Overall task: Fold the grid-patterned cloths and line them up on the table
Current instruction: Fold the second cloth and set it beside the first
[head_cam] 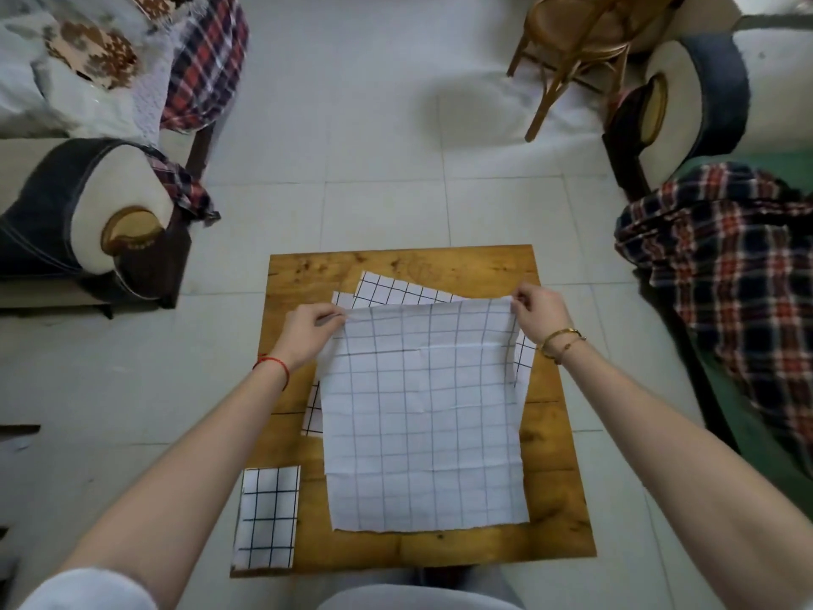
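Observation:
A large white cloth with a thin dark grid (pixel 424 429) lies spread over the middle of the small wooden table (pixel 554 512). My left hand (pixel 310 332) pinches its far left corner and my right hand (pixel 539 314) pinches its far right corner, both lifted slightly off the table. Under it lie more grid cloths (pixel 396 289), their edges showing at the far side, left and right. A folded grid cloth (pixel 267 517) rests at the table's near left corner.
Armchairs with plaid blankets stand left (pixel 88 222) and right (pixel 721 257) of the table. A wooden chair (pixel 572 41) stands beyond on the tiled floor. My lap is at the table's near edge.

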Action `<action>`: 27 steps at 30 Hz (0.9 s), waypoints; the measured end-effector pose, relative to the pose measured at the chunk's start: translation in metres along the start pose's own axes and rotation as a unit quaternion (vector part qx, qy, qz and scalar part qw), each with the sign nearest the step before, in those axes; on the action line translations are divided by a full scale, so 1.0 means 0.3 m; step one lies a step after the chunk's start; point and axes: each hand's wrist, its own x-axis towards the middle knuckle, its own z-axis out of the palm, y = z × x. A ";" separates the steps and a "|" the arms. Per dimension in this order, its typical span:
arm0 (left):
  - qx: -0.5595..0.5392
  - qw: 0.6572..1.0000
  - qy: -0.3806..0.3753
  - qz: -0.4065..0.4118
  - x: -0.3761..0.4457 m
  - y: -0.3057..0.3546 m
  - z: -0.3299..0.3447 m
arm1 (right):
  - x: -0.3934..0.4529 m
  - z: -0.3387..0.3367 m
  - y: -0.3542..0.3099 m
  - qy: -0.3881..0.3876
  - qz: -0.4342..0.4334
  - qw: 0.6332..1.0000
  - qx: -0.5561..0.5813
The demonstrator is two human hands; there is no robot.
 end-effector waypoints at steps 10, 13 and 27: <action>0.017 1.000 -0.015 -0.013 -0.003 -0.044 0.076 | -0.032 0.082 0.082 -0.017 0.012 1.000 0.002; 0.031 0.999 -0.031 -0.022 -0.024 -0.057 0.095 | -0.052 0.093 0.108 -0.036 0.010 0.999 0.010; 0.113 0.987 -0.109 -0.044 -0.223 -0.280 0.196 | -0.291 0.235 0.217 -0.192 -0.034 0.979 -0.062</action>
